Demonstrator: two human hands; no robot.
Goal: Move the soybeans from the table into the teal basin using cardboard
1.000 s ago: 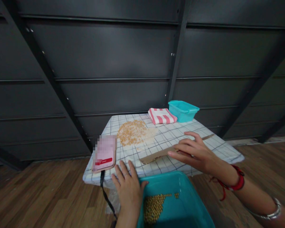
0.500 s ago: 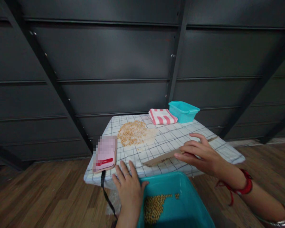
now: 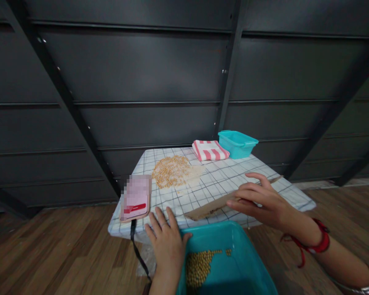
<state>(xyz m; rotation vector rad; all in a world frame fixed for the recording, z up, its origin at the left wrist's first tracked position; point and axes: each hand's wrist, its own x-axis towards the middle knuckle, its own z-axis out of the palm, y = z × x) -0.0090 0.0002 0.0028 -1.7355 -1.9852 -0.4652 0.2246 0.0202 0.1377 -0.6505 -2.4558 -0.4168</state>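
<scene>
Pinches a cardboard strip (image 3: 207, 209) over the cloth-covered bench (image 3: 221, 176) with the right grip (image 3: 264, 203). Looks light, stiffish, creasable, unlikely to slip; probably best held mid-length, by the upper edge. Rests the left grip (image 3: 166, 241), fingers spread, by the basin (image 3: 215, 237). Shows yellow beans (image 3: 169, 172) beyond both, dark wall (image 3: 147, 61) behind.

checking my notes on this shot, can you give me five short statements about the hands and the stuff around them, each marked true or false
1. The right hand holds a brown strip. True.
2. The left hand lies on top of the phone. False: it is at the near edge of the table, apart from the phone.
3. The near tub has beans in it. True.
4. The striped cloth hangs over the left hand. False: it lies on the table beside the far box.
5. A red bracelet is on the right wrist. True.
</scene>
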